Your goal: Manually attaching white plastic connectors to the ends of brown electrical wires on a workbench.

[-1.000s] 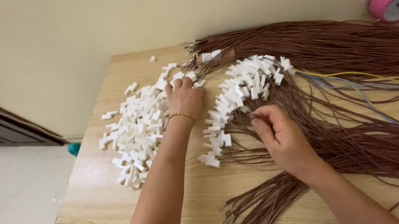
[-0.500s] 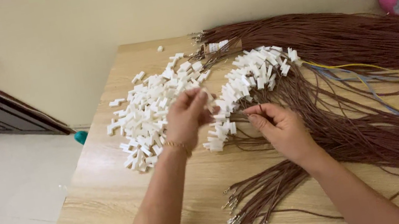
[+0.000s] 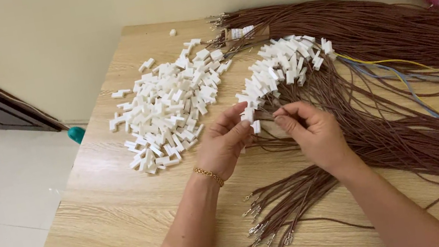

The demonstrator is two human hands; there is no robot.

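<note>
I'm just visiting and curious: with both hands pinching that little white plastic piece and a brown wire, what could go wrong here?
1. The small white plastic connector is pinched only by the left hand; it could slip and drop into the loose pile of white plastic connectors.
2. The right hand works among many thin brown wires; neighbouring wires might snag or tangle.
3. Metal-tipped wire ends lie near the wooden table edge and could slide off.

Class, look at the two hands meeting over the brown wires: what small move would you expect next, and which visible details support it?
Probably the right hand slides its brown wire end into the white connector pinched in the left hand. The two fingertips nearly meet, and the row of wires beyond already carries connectors.
</note>
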